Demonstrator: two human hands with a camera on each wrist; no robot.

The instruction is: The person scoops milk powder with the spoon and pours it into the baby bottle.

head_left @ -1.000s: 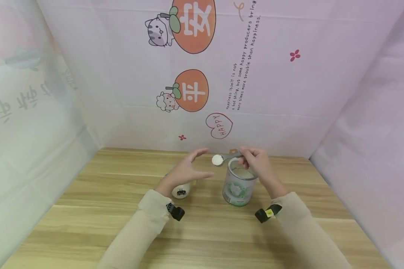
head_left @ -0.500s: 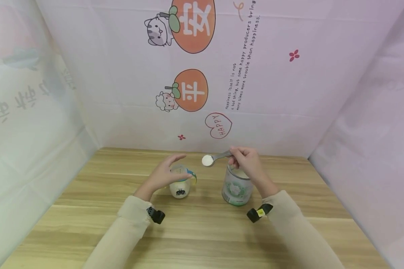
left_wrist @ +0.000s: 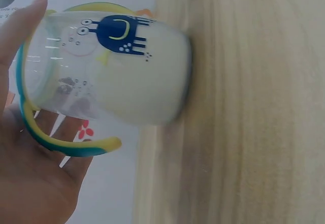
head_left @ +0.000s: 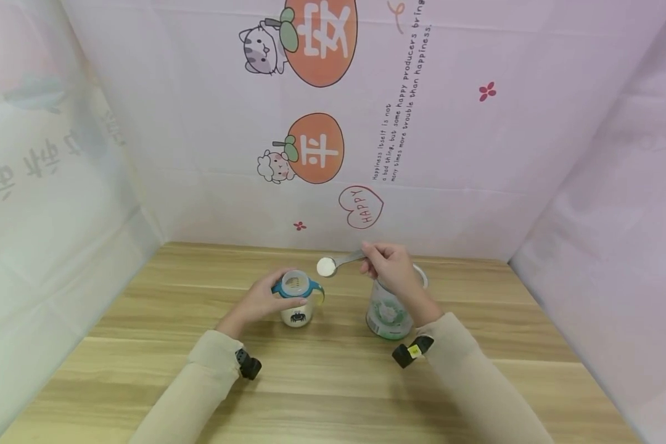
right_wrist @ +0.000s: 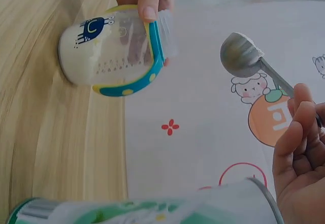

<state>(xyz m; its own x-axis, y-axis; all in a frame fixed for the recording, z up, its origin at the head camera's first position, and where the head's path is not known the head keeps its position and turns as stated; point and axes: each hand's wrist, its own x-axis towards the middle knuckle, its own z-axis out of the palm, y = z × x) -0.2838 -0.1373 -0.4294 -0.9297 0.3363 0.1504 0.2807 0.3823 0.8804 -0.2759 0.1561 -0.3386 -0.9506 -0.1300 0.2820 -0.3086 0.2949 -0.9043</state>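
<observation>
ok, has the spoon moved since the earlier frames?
Yes: in the head view, the spoon went left, its bowl from straight below the heart to below-left of it.

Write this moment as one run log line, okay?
left hand: grips bottle; right hand: holds spoon; powder: in spoon; bottle: upright; can: on table

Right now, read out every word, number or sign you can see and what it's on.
"安" on the upper fruit print
"平" on the lower fruit print
"HAPPY" in the red heart
"Happiness itself is not a bad thing, but some happy producers bring many times more trouble than happiness." on the back wall
Too small or blurred to read: print on the can, marks on the bottle, the yellow tag, faint characters on the left wall.
</observation>
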